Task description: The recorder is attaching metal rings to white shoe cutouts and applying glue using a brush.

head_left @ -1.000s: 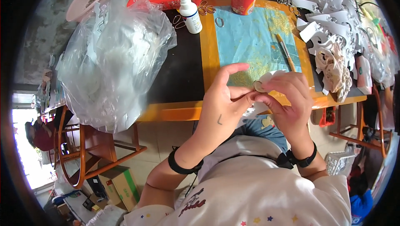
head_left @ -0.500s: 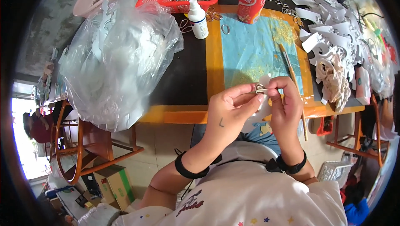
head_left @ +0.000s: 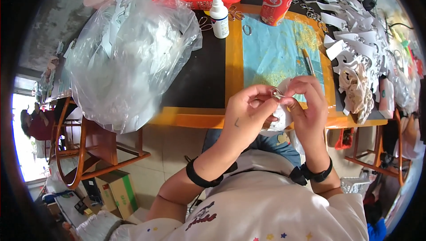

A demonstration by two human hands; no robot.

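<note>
Over the table's near edge, my left hand (head_left: 246, 114) pinches a small silver metal ring (head_left: 275, 91) between thumb and forefinger. My right hand (head_left: 310, 105), its fingers closed just beside it, grips a thin white strip (head_left: 286, 97) that meets the ring; whether it passes through cannot be made out. A wider white piece (head_left: 280, 119) hangs below, between the palms. Under the hands lies a blue sheet (head_left: 266, 50) with yellowish smears, edged by orange-brown tape. On it rests a paintbrush (head_left: 308, 61), its handle partly covered by my right hand. A loose oval ring (head_left: 247, 30) lies farther back.
A big clear plastic bag (head_left: 133, 63) of white pieces fills the left side. Behind stand a white bottle (head_left: 219, 19), a red can (head_left: 277, 3) and a red basket (head_left: 195, 2) of metal rings. White strips (head_left: 355, 41) and beige ones (head_left: 356, 85) are heaped at right.
The view has shifted slightly, so the table things sit farther right. My fingers stay at the ring and strip, with the right hand turned a little, and the white piece hangs differently.
</note>
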